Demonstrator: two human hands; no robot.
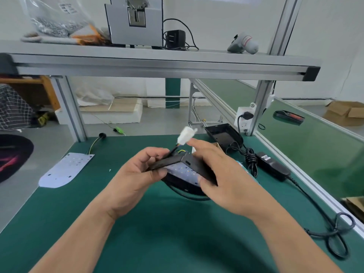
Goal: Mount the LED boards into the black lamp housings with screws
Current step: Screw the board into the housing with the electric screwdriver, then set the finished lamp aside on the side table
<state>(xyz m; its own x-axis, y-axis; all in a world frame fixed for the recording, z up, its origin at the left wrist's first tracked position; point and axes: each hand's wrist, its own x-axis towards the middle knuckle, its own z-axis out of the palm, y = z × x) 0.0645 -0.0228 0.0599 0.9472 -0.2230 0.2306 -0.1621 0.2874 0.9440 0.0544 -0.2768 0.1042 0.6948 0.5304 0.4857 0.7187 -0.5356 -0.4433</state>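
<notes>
A green worktop [59, 203] is seen under an aluminium-framed shelf [157, 62], with a green conveyor belt running off toward 2 o'clock. At the centre, a black lamp housing [177, 161] is held tilted above the mat, an LED board [183, 171] showing in its open underside. The left hand [130, 180] is closed on the housing's left edge, thumb below and fingers on top; the right hand [220, 178] grips its right end, the forefinger raised toward a white connector [186, 135] on wires rising from the housing. A second LED board [65, 170] lies flat at 9 o'clock, and an empty black housing [223, 134] sits at 1 o'clock beside a power adapter [272, 166], whose label is too blurred to be read.
</notes>
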